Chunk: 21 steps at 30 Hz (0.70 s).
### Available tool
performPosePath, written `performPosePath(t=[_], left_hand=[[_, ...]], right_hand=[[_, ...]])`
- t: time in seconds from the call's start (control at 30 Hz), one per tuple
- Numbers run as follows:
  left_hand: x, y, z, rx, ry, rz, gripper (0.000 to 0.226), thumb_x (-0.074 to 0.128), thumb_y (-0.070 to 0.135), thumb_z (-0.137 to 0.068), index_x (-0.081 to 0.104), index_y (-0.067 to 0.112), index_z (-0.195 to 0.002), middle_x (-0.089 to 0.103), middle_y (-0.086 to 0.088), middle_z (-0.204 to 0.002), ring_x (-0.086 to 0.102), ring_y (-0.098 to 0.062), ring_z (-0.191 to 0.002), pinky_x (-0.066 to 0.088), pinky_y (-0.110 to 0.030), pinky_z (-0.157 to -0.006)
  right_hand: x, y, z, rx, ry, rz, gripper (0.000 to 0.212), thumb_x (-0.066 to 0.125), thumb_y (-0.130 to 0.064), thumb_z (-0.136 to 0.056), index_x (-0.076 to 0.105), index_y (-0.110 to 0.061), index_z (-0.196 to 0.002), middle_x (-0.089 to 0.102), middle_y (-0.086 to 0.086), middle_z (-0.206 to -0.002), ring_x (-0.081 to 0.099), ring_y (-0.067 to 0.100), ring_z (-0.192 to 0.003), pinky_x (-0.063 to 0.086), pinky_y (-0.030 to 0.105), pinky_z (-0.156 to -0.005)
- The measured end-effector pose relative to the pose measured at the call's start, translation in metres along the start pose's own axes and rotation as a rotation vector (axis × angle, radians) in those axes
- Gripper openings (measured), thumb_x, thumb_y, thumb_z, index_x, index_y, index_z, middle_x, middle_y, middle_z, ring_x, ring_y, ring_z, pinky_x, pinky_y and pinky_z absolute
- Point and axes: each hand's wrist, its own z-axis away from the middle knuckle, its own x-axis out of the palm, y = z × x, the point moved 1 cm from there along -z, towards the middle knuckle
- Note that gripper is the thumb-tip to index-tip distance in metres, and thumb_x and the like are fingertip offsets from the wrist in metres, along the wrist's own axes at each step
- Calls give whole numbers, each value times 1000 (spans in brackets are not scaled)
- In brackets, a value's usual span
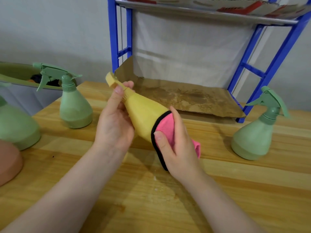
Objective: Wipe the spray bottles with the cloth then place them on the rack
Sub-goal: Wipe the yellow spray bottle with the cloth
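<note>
A yellow spray bottle [143, 113] is held tilted above the wooden table [168, 199], nozzle pointing up and left. My left hand [114, 121] grips its neck and upper body. My right hand [175, 145] holds a pink cloth with a black edge [165, 128] wrapped around the bottle's base. Three green spray bottles stand upright on the table: one at the left [74, 105], one at the far left edge [15, 125], one at the right [257, 132]. The blue rack [276, 64] stands behind, its lowest shelf lined with brown cardboard [185, 96].
A peach-coloured bottle base [8, 162] shows at the left edge. A green-rimmed basin [15, 73] sits behind the left bottles. The rack's upper shelf [202, 12] carries printed cardboard. Grey wall lies behind.
</note>
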Motion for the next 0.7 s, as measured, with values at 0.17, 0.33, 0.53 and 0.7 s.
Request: performPosePath(t=[0.17,0.33,0.53,0.7], left_hand=[[0,3,-1,-14,76,115,31,57,38,-96,68,16,-115,71,2,-121,68,-10,-102,58,-30,-79],[4,0,1,-19,-19,-61,37,52,40,-96,65,18,-122,71,4,-121,64,-9,-116,51,-33,-98],[4,-6,7,80,-276,-340,31,52,32,-93,69,13,-109,69,-3,-124,62,-17,-120,49,-34,-101],[7,-15,15,-50,-530,-432,41,55,29,-90,64,1,-118,68,-7,-126,65,-18,-110,53,-29,-89]], right_hand=[[2,3,1,33,-80,-211,87,32,-76,-88,10,-29,-157,29,-36,-147,24,-24,-134,22,3,-108],[-4,-1,1,58,-56,-219,82,31,-81,-83,22,-37,-152,39,-27,-147,32,-15,-134,21,1,-104],[-10,-2,-5,-23,-93,-284,62,35,-68,-93,43,-30,-142,61,-13,-126,58,11,-119,49,41,-98],[-17,-10,-5,-70,-104,-293,30,42,-52,-94,52,-38,-119,64,-26,-102,63,3,-99,48,29,-84]])
